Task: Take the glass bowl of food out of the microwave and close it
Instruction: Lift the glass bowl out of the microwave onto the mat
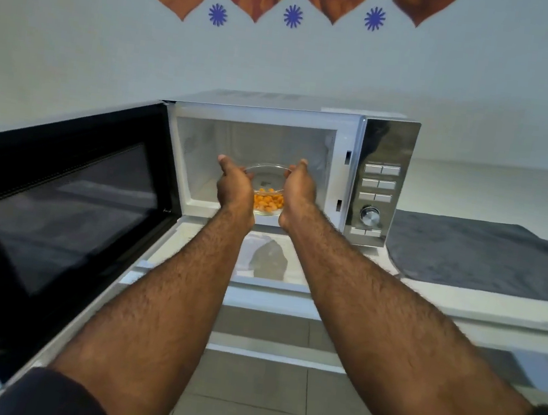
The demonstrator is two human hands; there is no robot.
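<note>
- Forearms, bare below dark pushed-up sleeves, reach forward from the near edge of the view over a grey tiled floor toward the appliance.
- Swung fully open to the left, the black glass-fronted microwave door juts out past the front edge of the white worktop.
- On the worktop's right part, just beside the appliance, lies a dark grey cloth mat.
- At the mouth of the white microwave, the left hand and right hand clamp opposite sides of the clear round glass bowl, fingers curled on its rim; orange food pieces sit in its bottom.
- The bowl seems lifted and at the cavity's front opening, so the step in hand is likely drawing it out.
- Next move calls for a level pull clear of the opening, setting the bowl on the worktop, perhaps the mat, then freeing a hand to swing the door shut.
- Farthest back, a pale wall carries brown leaf-shaped and blue star-like decorations.
</note>
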